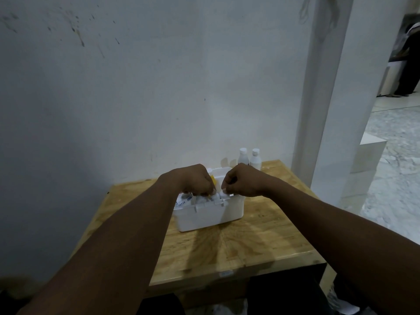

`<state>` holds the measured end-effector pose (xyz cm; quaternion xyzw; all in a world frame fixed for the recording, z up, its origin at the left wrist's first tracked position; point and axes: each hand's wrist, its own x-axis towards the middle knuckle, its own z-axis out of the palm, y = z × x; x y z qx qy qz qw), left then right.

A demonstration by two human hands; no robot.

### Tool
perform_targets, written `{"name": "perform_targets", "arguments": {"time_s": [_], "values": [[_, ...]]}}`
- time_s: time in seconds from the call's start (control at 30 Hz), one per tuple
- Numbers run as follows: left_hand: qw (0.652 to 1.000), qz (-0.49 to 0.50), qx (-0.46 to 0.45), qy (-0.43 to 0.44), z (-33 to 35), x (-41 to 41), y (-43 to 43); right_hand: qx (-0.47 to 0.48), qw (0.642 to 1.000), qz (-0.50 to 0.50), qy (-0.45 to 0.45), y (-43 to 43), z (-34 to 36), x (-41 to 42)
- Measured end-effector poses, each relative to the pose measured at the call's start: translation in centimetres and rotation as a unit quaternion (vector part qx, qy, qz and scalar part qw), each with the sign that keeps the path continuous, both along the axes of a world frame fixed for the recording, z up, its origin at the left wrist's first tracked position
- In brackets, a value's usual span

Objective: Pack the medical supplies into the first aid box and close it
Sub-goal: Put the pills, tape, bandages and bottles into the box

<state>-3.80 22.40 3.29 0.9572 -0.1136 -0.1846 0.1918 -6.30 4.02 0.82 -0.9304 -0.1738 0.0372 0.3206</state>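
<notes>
Two white plastic bottles [248,159] stand unpacked at the tabletop's [261,242] far edge, behind the white plastic first aid box [209,214], nearer the right hand [242,180]. Both hands' fingers are curled over the box contents; the left hand [195,179] is likewise engaged; what is grasped cannot be told.

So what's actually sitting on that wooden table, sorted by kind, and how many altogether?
White bottles standing behind the box: 2 (bottle, bottle)
White first aid box, open, both hands working in it: 1
Packed items inside the box: partly hidden, cannot be counted
Total clearly countable: 3
</notes>
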Motion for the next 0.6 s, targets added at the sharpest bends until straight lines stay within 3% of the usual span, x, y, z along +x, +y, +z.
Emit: {"name": "perform_targets", "arguments": {"time_s": [0.6], "values": [[1.000,-0.002,-0.012,-0.005,-0.07,-0.02,0.13,0.010,0.998,0.006,-0.066,0.03,0.08,-0.59]]}}
